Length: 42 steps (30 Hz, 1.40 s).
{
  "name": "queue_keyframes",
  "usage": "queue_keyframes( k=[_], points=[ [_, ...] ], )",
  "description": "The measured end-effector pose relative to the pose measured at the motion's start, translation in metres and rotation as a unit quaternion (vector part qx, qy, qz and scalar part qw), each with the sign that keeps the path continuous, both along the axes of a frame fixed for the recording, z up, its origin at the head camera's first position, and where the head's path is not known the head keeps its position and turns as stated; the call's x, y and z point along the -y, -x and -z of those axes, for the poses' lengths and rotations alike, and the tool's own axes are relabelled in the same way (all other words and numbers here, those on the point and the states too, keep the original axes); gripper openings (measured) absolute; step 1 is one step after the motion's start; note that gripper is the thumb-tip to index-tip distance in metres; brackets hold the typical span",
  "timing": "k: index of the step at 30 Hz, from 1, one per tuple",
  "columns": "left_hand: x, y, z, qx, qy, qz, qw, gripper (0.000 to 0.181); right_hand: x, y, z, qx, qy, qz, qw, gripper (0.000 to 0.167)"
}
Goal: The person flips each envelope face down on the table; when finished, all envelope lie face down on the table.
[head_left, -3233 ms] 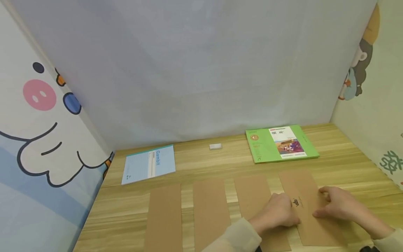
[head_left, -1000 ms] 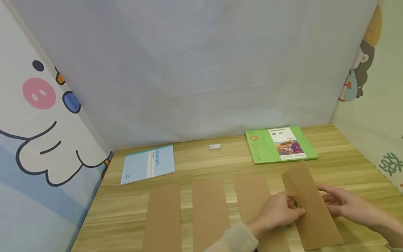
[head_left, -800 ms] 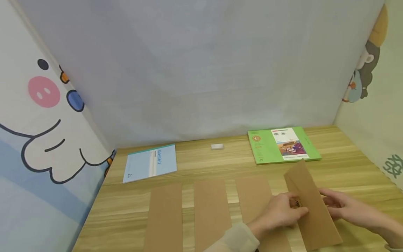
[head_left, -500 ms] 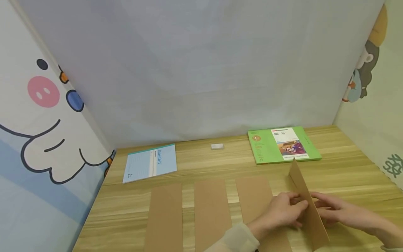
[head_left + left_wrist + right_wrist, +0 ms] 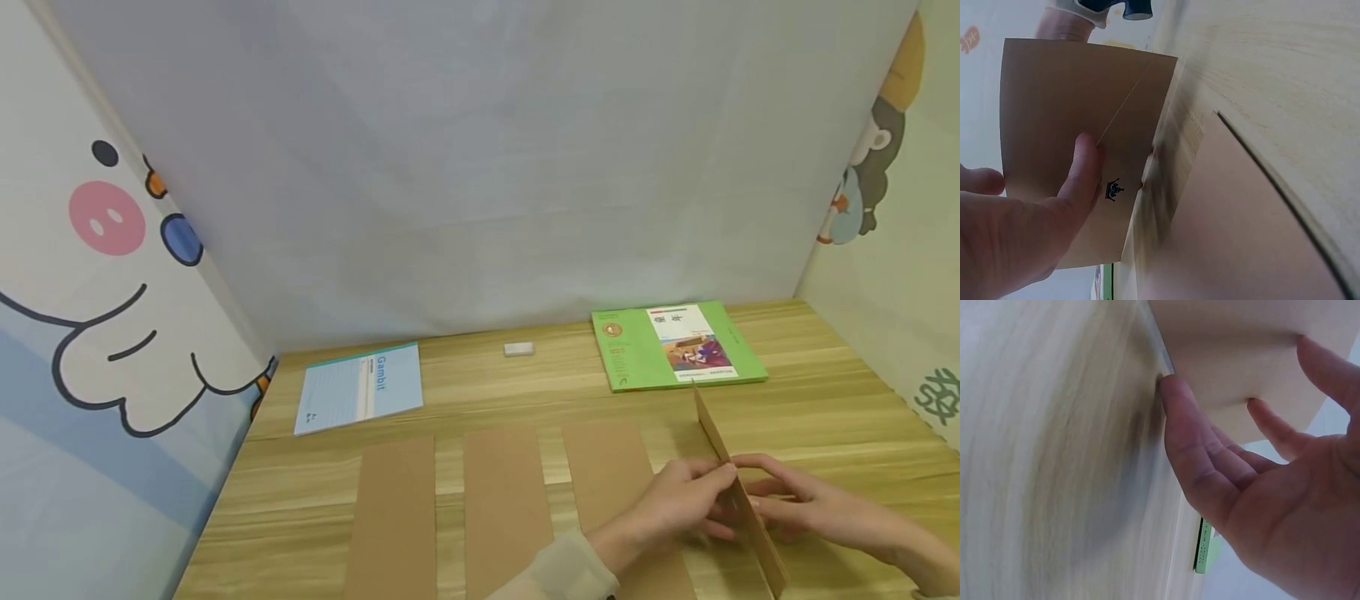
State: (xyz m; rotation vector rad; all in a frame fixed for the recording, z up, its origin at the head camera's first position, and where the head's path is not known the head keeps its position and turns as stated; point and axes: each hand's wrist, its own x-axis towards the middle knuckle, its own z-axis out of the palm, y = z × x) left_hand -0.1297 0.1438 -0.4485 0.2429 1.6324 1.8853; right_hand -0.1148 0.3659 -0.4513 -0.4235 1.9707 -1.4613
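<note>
A brown kraft envelope (image 5: pixel 731 467) with a small crown print stands on its long edge at the table's right, nearly upright. My left hand (image 5: pixel 682 500) holds its left side; in the left wrist view a finger presses the printed face of the envelope (image 5: pixel 1054 94) while another digit meets the upper edge. On the other side my right hand (image 5: pixel 817 500) supports it. The right wrist view has two fingertips against the plain face of the envelope (image 5: pixel 1229 344), with lower fingers hooked at its bottom edge. Three similar brown pieces, left (image 5: pixel 393 508), middle (image 5: pixel 504 500) and right (image 5: pixel 609 467), lie flat alongside.
Along the back of the wooden table (image 5: pixel 480 392) lie a light blue notebook (image 5: pixel 360 387), a white eraser-like block (image 5: pixel 518 348) and a green book (image 5: pixel 678 346). A pale curtain (image 5: pixel 480 167) hangs behind. Printed panels border both sides.
Both hands have raised the rightmost envelope from lying flat to standing nearly upright on its long edge. The other brown pieces, notebook, block and book have stayed put.
</note>
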Motion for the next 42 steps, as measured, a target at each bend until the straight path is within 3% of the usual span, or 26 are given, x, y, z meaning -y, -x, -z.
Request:
queue_keyframes(
  k=[9,12,16,20,26,32,40,42],
  points=[
    [-0.001,-0.003,-0.006,0.009,-0.026,-0.006,0.9996,0.025,0.004,-0.001,-0.003,-0.023,-0.025,0.027,0.9991,0.047],
    [0.0,-0.003,-0.006,-0.009,-0.026,-0.014,0.9995,0.023,0.005,-0.001,-0.004,-0.027,-0.044,0.048,0.9975,0.048],
    [0.003,-0.001,-0.005,-0.072,0.021,-0.026,0.9969,0.017,0.005,-0.001,-0.004,-0.032,-0.086,0.078,0.9927,0.055],
    [0.004,-0.001,-0.006,-0.124,0.085,-0.038,0.9879,0.017,0.005,-0.001,-0.003,-0.051,-0.116,0.089,0.988,0.059],
    [0.001,-0.002,-0.006,-0.118,0.124,-0.086,0.9814,0.034,0.002,-0.001,0.001,-0.113,-0.133,0.074,0.9819,0.057],
    [0.002,-0.002,-0.002,-0.124,0.168,-0.132,0.969,0.046,0.001,-0.001,0.003,-0.139,-0.142,0.067,0.9778,0.057],
    [0.006,0.002,0.008,-0.188,0.225,-0.117,0.9489,0.038,-0.001,-0.002,0.004,-0.188,-0.216,0.077,0.955,0.059],
    [0.006,0.003,0.01,-0.19,0.23,-0.113,0.9478,0.038,-0.001,-0.001,0.004,-0.197,-0.231,0.081,0.9492,0.06]
  ],
)
